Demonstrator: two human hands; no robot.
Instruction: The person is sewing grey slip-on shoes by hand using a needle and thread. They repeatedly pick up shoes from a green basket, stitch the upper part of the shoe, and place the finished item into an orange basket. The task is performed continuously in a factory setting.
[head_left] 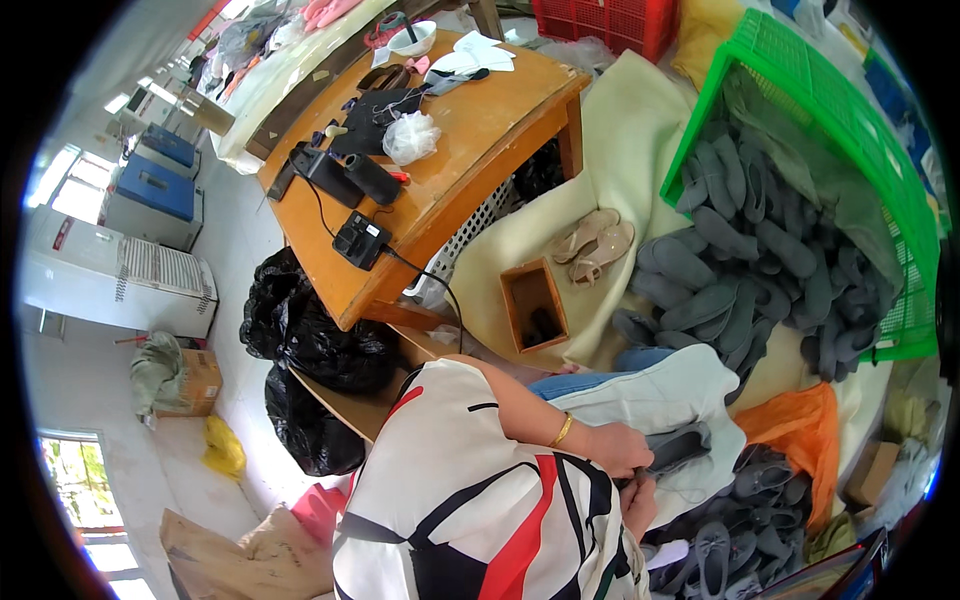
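Shoe point(683, 447), dark grey, lying on white cloth point(670, 390) over blue trousers point(562, 387), near end caught in left grip point(617, 450), fingers curled tight; right grip point(638, 505) bent up close against the same end, cannot tell how far closed or what, if anything, held. Probably best to steady the rim firmly with the left, keep right fingertips close, work in small even movements, avoid creasing the upper. Counted outward: one shoe in hand; one orange cloth point(800, 430); two heaps, both too jumbled to count, lower pile of shoes point(713, 560) and upper pile of shoes point(750, 250) spilling from one green crate point(800, 75); one wooden box point(512, 305); two beige sandals point(605, 247); one bench point(490, 110) bearing one white bowl point(418, 40)
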